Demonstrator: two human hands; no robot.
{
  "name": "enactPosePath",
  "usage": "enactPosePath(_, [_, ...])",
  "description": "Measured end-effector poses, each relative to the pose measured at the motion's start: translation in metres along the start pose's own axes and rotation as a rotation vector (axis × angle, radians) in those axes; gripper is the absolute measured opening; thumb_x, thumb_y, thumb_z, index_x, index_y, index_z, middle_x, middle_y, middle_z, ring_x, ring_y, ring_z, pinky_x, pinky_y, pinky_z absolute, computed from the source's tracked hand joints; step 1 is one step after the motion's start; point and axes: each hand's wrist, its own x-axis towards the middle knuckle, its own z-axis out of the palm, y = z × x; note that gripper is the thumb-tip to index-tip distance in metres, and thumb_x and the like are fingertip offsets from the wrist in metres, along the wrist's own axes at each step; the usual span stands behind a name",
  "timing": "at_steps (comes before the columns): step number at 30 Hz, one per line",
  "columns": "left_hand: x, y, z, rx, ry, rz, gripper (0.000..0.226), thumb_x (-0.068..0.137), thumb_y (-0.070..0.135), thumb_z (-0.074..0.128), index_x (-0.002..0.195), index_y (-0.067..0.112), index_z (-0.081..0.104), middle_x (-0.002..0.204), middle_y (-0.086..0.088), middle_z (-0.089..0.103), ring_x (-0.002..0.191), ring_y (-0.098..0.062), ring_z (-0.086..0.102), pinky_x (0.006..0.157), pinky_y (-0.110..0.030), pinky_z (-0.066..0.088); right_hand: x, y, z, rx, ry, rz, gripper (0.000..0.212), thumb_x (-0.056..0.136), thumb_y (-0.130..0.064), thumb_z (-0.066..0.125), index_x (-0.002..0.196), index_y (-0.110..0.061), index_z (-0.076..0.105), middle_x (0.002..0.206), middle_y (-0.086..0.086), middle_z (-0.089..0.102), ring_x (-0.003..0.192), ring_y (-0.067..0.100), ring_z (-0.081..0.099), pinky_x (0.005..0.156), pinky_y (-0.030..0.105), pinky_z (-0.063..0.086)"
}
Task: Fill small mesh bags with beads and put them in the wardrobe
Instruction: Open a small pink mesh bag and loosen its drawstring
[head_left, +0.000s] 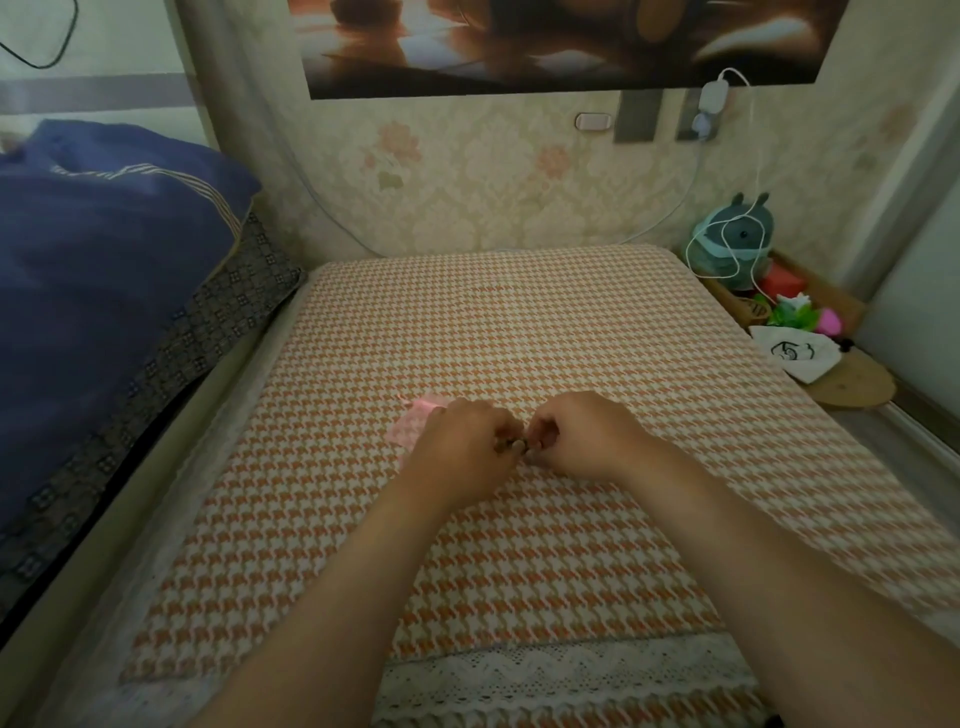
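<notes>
Item: pink mesh bag (415, 422), flat on the houndstooth-covered bench (519, 322), partly under the left hand (462, 441).
Left grip: pinched on brown beads (514, 444), just right of the bag.
Right hand (576, 436): fingers curled, touching the beads; hold unclear.
White pouch (792, 353): black mark, unreadable.

readable text: none | white pouch (795, 354), right of the checked cloth (519, 332): black drawn mark, not legible as letters | blue pillow (104, 234), left of the checked cloth: pale stitched line, too blurred to read
</notes>
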Motion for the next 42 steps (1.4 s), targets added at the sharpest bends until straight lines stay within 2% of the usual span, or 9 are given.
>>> enactPosePath(4, [0.006, 0.008, 0.014, 0.080, -0.046, 0.002, 0.022, 0.085, 0.031, 0.057, 0.102, 0.027, 0.070, 0.099, 0.003, 0.070, 0.099, -0.023, 0.059, 0.087, -0.040, 0.043, 0.003, -0.003, 0.005, -0.177, 0.010, -0.023, 0.012, 0.079, -0.034, 0.071, 0.073, -0.024, 0.070, 0.069, -0.004, 0.064, 0.064, 0.018, 0.060, 0.049, 0.027, 0.040])
enactPosePath(7, [0.008, 0.006, 0.020, 0.089, -0.008, 0.003, 0.020, 0.085, 0.029, 0.059, 0.103, 0.027, 0.067, 0.101, 0.004, 0.070, 0.101, -0.022, 0.058, 0.087, -0.038, 0.038, 0.004, -0.001, 0.007, -0.124, 0.009, -0.011, 0.016, 0.080, -0.035, 0.070, 0.073, -0.021, 0.070, 0.070, -0.002, 0.065, 0.065, 0.021, 0.062, 0.051, 0.030, 0.044])
enactPosePath(11, [0.008, 0.000, 0.014, -0.043, 0.045, 0.004, 0.019, 0.084, 0.033, 0.069, 0.103, 0.029, 0.067, 0.096, 0.009, 0.071, 0.090, -0.014, 0.063, 0.082, -0.035, 0.049, 0.004, 0.001, 0.003, 0.209, 0.028, 0.048, 0.018, 0.085, -0.041, 0.073, 0.076, -0.026, 0.075, 0.073, -0.005, 0.070, 0.069, 0.017, 0.065, 0.064, 0.036, 0.054])
enactPosePath(15, [0.009, -0.007, 0.004, -0.250, 0.119, -0.075, 0.008, 0.084, 0.033, 0.074, 0.090, 0.035, 0.068, 0.079, 0.021, 0.069, 0.074, 0.003, 0.063, 0.067, -0.026, 0.054, 0.002, -0.007, -0.002, 0.549, -0.006, 0.111, 0.023, 0.092, -0.044, 0.070, 0.079, -0.028, 0.081, 0.070, -0.003, 0.074, 0.060, 0.014, 0.064, 0.060, 0.033, 0.050])
enactPosePath(20, [0.005, -0.020, -0.003, -0.216, 0.141, -0.088, 0.010, 0.082, 0.045, 0.074, 0.090, 0.040, 0.069, 0.083, 0.025, 0.068, 0.082, 0.005, 0.061, 0.074, -0.032, 0.055, 0.003, -0.021, 0.004, 0.890, -0.042, 0.245, 0.009, 0.088, -0.029, 0.077, 0.093, -0.023, 0.081, 0.073, -0.006, 0.076, 0.055, 0.009, 0.058, 0.043, 0.021, 0.040])
enactPosePath(23, [-0.001, -0.034, -0.008, -0.205, 0.092, -0.055, 0.028, 0.078, 0.049, 0.075, 0.103, 0.038, 0.070, 0.096, 0.022, 0.069, 0.095, 0.001, 0.061, 0.085, -0.037, 0.054, 0.006, -0.031, 0.010, 0.930, -0.055, 0.291, 0.011, 0.084, -0.025, 0.082, 0.094, -0.022, 0.081, 0.077, -0.005, 0.075, 0.053, 0.007, 0.058, 0.041, 0.020, 0.039])
enactPosePath(28, [-0.016, -0.050, -0.013, 0.034, -0.140, -0.144, 0.103, 0.054, 0.074, 0.070, 0.144, 0.033, 0.042, 0.146, 0.010, 0.048, 0.133, -0.019, 0.042, 0.108, -0.040, 0.040, 0.016, -0.047, 0.025, 0.779, -0.022, 0.278, 0.010, 0.083, -0.021, 0.083, 0.092, -0.019, 0.080, 0.085, -0.002, 0.075, 0.050, 0.001, 0.056, 0.042, 0.014, 0.041])
enactPosePath(34, [-0.019, -0.055, -0.016, -0.045, -0.068, -0.168, 0.045, 0.073, 0.057, 0.072, 0.111, 0.033, 0.068, 0.101, 0.012, 0.069, 0.091, -0.013, 0.065, 0.076, -0.028, 0.052, 0.022, -0.054, 0.029, 0.764, 0.023, 0.299, 0.010, 0.076, -0.023, 0.088, 0.074, -0.024, 0.078, 0.073, -0.007, 0.073, 0.053, 0.001, 0.058, 0.040, 0.012, 0.039])
enactPosePath(42, [-0.023, -0.054, -0.023, -0.183, -0.082, -0.165, 0.019, 0.082, 0.040, 0.072, 0.095, 0.027, 0.071, 0.091, 0.008, 0.071, 0.079, -0.009, 0.062, 0.071, -0.030, 0.055, 0.018, -0.060, 0.034, 0.746, -0.104, 0.105, 0.009, 0.082, -0.035, 0.083, 0.076, -0.029, 0.082, 0.063, -0.016, 0.073, 0.046, -0.009, 0.057, 0.045, 0.009, 0.040])
